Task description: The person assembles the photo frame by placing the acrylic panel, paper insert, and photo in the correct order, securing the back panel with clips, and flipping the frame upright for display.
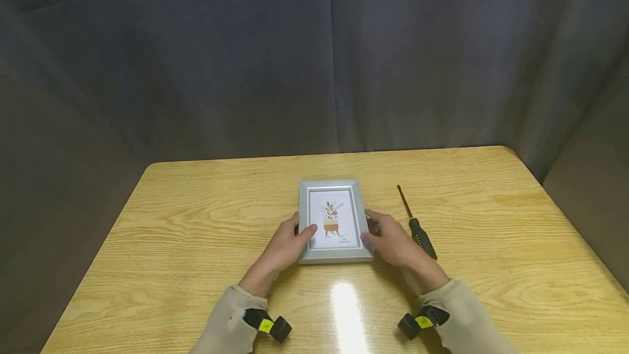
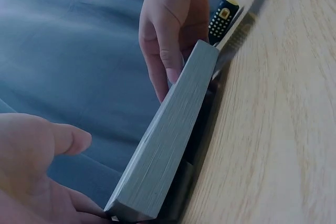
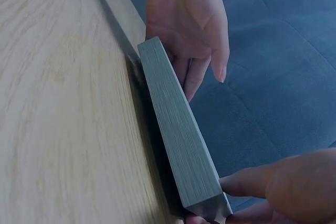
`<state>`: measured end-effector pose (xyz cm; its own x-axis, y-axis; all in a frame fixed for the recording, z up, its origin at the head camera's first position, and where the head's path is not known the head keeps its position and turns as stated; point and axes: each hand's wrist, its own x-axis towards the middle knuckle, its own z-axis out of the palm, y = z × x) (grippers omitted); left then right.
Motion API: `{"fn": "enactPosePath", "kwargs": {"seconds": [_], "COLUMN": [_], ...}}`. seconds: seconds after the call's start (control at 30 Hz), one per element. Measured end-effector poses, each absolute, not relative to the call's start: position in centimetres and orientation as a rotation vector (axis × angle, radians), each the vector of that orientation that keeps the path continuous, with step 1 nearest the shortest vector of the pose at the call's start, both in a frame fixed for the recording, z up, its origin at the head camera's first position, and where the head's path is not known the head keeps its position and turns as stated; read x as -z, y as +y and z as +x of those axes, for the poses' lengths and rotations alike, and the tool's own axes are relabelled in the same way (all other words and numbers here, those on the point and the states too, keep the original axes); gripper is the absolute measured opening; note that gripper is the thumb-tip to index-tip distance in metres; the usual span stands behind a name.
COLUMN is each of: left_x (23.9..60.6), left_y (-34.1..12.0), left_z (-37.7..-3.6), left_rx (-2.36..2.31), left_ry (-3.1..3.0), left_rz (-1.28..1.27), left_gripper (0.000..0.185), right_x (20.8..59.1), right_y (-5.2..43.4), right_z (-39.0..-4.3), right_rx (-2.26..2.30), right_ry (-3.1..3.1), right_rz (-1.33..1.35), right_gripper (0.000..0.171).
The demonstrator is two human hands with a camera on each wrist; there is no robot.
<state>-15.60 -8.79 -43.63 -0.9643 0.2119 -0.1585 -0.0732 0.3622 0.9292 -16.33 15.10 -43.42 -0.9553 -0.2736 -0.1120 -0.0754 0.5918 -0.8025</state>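
A grey picture frame (image 1: pixel 330 260) with a flower-pot print lies face up between both hands, low over the table. A dark band shows under its side in both wrist views; whether it touches the table I cannot tell. My left hand (image 1: pixel 286 242) is at its left side, fingers at the lower edge. That thumb stands straight and clear of the frame (image 2: pixel 168 140) in the left wrist view. At the right side, my right hand (image 1: pixel 391 240) pinches the near corner, thumb on the upper edge and fingers below, as the right wrist view shows. Some fingertips are hidden beneath.
A screwdriver (image 1: pixel 423 239) with a black, yellow-dotted handle lies just right of my right hand, its shaft pointing away. The wooden table (image 1: pixel 196 212) ends at a dark grey curtain (image 1: pixel 245 70) behind and at both sides.
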Motion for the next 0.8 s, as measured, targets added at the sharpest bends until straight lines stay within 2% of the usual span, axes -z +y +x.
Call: {"fn": "enactPosePath", "kwargs": {"seconds": [0.8], "left_x": [43.66], "left_y": [-8.68], "left_z": [-15.33], "left_rx": [-1.609], "left_ry": [2.408], "left_rz": [0.143], "left_gripper": [0.066], "right_x": [43.65], "right_y": [14.38], "right_z": [-16.29], "right_rx": [1.278], "right_ry": [2.594], "right_rz": [-0.232], "right_gripper": [0.061]}}
